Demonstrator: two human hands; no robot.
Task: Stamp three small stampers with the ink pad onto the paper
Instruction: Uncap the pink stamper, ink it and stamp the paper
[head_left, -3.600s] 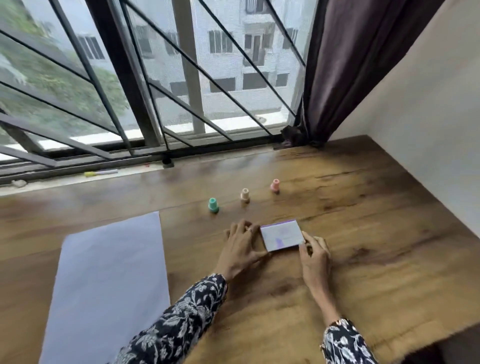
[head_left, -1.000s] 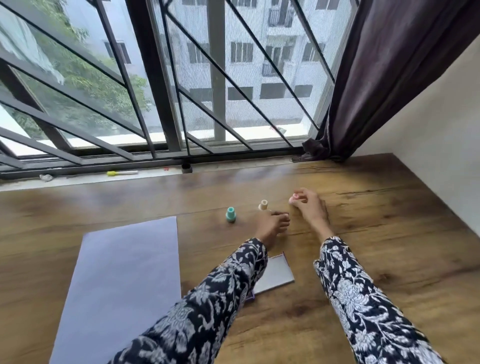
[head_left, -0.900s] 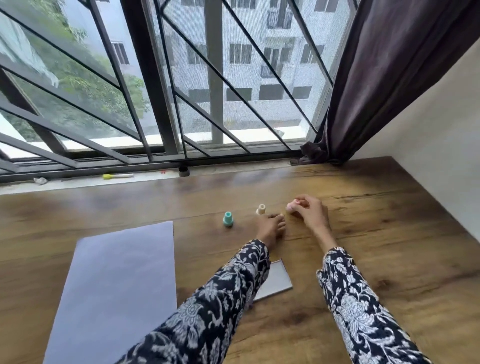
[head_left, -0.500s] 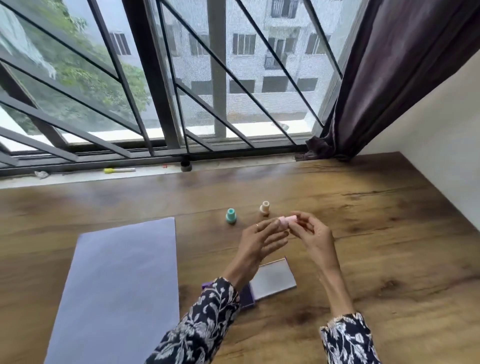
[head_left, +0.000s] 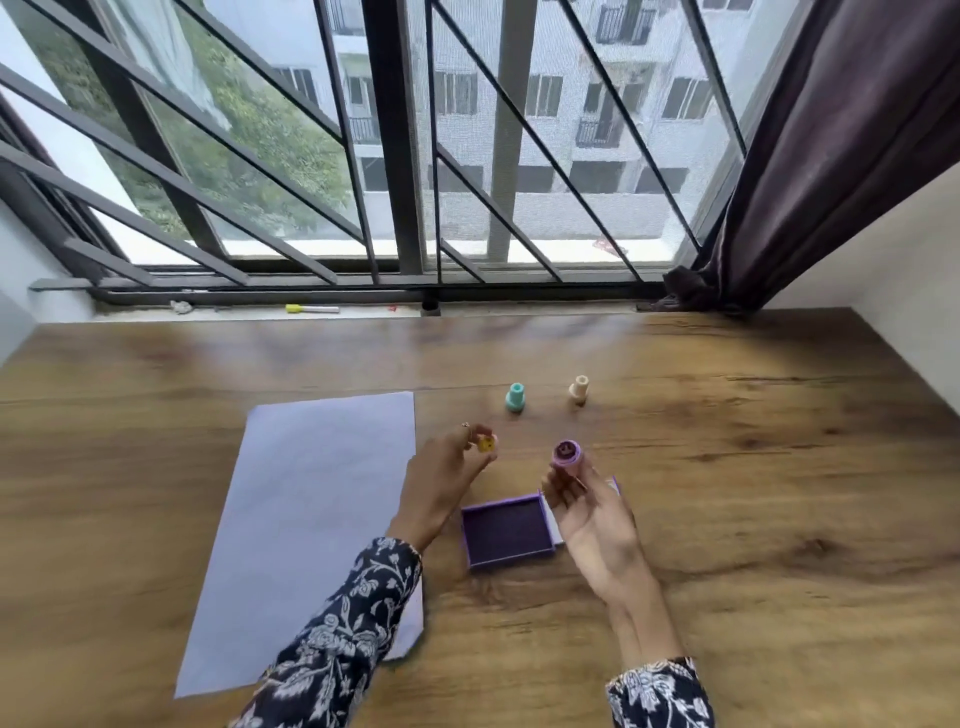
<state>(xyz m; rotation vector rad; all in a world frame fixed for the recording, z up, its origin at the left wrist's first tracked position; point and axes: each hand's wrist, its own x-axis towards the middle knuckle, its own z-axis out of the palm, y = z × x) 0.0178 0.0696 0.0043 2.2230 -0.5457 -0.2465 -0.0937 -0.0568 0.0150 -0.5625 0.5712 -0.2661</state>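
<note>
My right hand (head_left: 592, 512) is raised above the table (head_left: 753, 493), palm turned up, with my fingertips pinched around a pink stamper (head_left: 567, 454); its round stamping face is tipped toward me and looks purple. My left hand (head_left: 441, 480) is lifted too, thumb and fingertips closed on a small yellow and pink piece (head_left: 487, 444), which may be the stamper's cap, though I cannot tell for sure. Between and just below my hands, the purple ink pad (head_left: 508, 530) lies open on the table, its lid partly hidden behind my right hand. The sheet of paper (head_left: 311, 519) lies flat to the left, under my left sleeve. Farther back, a teal stamper (head_left: 515, 398) and a cream stamper (head_left: 578, 389) stand upright, near each other but apart.
</note>
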